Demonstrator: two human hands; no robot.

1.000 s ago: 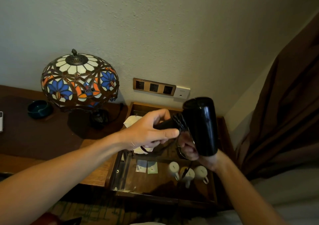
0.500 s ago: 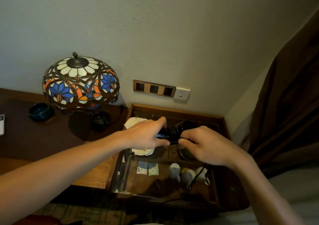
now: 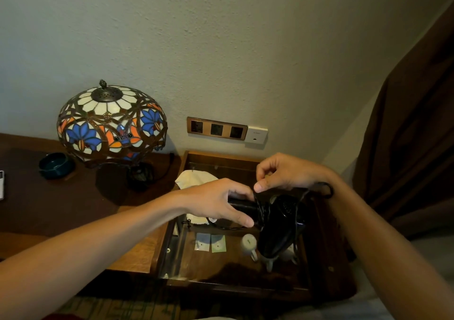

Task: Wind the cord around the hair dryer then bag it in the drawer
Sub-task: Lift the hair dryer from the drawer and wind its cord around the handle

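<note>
A black hair dryer (image 3: 280, 224) hangs over the open wooden drawer (image 3: 245, 287), its barrel pointing down toward me. My left hand (image 3: 218, 201) grips its handle from the left. My right hand (image 3: 287, 172) sits just above the dryer and pinches the black cord (image 3: 324, 189), which loops out past my right wrist. Several turns of cord wrap the handle beside my left fingers. A pale cloth bag (image 3: 194, 179) lies at the drawer's back left, partly hidden by my left hand.
In the drawer lie white cups (image 3: 249, 244) and two sachets (image 3: 211, 242). A stained-glass lamp (image 3: 111, 123) and a dark bowl (image 3: 55, 165) stand on the desk at left. Wall sockets (image 3: 217, 130) sit behind; a brown curtain (image 3: 412, 135) hangs at right.
The dryer's barrel swung from upright to pointing down. My right hand came from under it, passed over the handle and now holds the cord higher, behind the dryer.
</note>
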